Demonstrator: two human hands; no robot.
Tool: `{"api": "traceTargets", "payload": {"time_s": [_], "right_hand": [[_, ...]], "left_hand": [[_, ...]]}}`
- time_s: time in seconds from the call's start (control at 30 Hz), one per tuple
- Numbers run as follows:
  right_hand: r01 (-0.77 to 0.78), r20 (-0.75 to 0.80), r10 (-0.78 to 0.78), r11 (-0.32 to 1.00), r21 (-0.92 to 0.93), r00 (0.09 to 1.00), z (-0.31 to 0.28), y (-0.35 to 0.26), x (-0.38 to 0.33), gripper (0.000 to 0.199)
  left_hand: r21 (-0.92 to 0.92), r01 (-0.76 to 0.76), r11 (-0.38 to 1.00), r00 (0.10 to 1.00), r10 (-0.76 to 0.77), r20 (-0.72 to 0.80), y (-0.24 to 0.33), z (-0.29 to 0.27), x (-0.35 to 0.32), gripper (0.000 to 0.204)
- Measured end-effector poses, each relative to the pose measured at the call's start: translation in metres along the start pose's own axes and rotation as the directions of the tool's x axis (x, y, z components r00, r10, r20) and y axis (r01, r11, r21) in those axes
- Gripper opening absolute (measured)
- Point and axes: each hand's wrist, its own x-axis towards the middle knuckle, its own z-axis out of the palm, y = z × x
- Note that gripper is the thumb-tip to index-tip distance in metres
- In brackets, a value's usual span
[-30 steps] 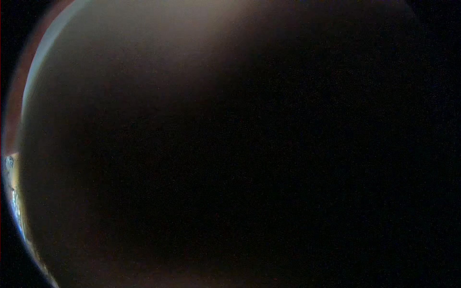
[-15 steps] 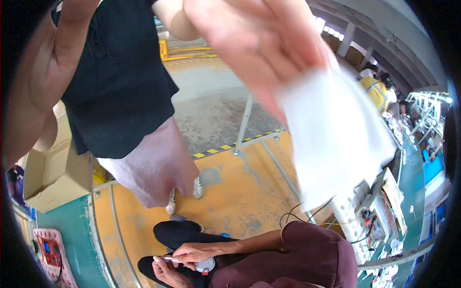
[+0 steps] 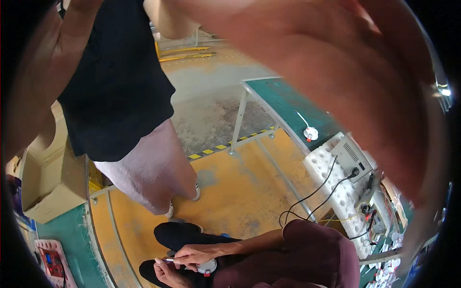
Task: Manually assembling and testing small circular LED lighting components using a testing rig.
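Low in the view, my right hand (image 3: 189,253) and my left hand (image 3: 167,274) come together over my dark-trousered knees. Their closed fingertips pinch a short, thin white piece (image 3: 168,259), too small to tell its kind. Beside my right hand, over the lap, lies a round white lamp (image 3: 207,266) with a red part at its edge; the fingers partly cover it. A standing person in a black top (image 3: 120,91) faces me. That person's blurred hand and arm (image 3: 336,72) fill the upper right, close to the camera, and another hand (image 3: 48,91) looms at the left.
On the green table (image 3: 273,93) lies another round white lamp (image 3: 311,133) with a wire. White foam (image 3: 319,163), a grey metal device (image 3: 353,158) and black cables (image 3: 307,199) are at the right. A cardboard box (image 3: 53,187) and a red meter (image 3: 50,261) stand left.
The standing person's hand has come nearer and higher, and the white cloth it held is out of view. The green table and its lamp are uncovered. My hands have hardly moved.
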Motion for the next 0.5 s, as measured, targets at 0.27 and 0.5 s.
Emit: {"api": "traceTargets", "payload": {"time_s": [0.27,0.5], "right_hand": [[0.03,-0.001,-0.03,0.999,-0.014,1.0,-0.003,0.01,0.005,0.045],[0.072,0.035,-0.072,0.997,0.005,0.997,0.008,0.019,0.012,0.043]], "left_hand": [[0.022,0.012,1.0,1.0,-0.012,-0.004,-0.007,-0.004,0.005,0.041],[0.124,-0.113,0.986,0.99,0.122,-0.068,0.009,-0.007,-0.003,0.035]]}}
